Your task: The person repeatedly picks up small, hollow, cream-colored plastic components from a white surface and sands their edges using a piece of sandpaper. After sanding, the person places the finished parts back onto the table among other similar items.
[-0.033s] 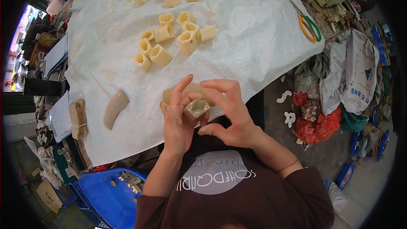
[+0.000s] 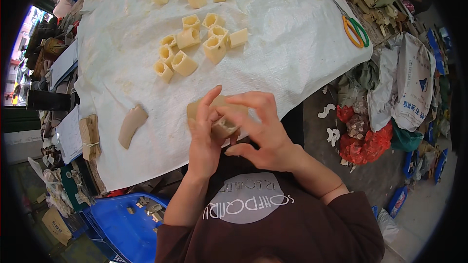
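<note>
tubes [image 2: 188, 38]: pale yellow | held piece [image 2: 224, 128]: beige | sheet [image 2: 273, 63]: white | scissors [image 2: 346, 17]: orange, green (one per handle)

Left grip [image 2: 202, 143] holds a beige piece [image 2: 224, 130] — right grip [image 2: 269, 141] close by.

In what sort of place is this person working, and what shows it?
Probably a small workshop: many hollow, pale yellow pieces sit on a white sheet, scissors lie near its right edge, and a blue tub holds small loose bits.
</note>
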Motion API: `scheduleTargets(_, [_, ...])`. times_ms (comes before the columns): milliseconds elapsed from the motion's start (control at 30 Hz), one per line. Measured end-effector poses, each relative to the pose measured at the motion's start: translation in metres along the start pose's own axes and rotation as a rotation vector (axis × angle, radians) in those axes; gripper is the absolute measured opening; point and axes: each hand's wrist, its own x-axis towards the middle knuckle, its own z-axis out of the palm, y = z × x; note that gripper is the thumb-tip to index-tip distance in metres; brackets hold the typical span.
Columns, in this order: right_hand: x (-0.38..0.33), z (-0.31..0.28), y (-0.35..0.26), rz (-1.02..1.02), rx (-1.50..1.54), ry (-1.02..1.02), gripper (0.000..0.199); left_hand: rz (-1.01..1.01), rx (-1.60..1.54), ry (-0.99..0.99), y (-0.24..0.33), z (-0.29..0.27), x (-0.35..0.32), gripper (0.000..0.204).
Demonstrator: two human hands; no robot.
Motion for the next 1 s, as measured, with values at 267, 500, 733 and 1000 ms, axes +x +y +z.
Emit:
scheduleTargets(267, [-0.002, 0.0, 0.012, 0.411, 0.565, 0.221, 0.044, 0.318, 0.26, 0.001, 0.0, 0.01, -0.01, 0.061])
scheduleTargets(500, [-0.016, 0.018, 0.007, 0.561, 0.912, 0.238, 0.037, 0.233, 0.196, 0.02, -0.025, 0.014, -0.001, 0.056])
scheduleTargets(733, [-0.016, 0.023, 0.011, 0.46, 0.92, 0.304, 0.018, 0.077, -0.105, 0.043, -0.02, 0.023, -0.004, 0.048])
scheduleTargets(1000, [-0.023, 0.028, 0.013, 0.524, 1.179, 0.28, 0.018, 0.026, -0.456, -0.046, -0.009, 0.018, -0.001, 0.035])
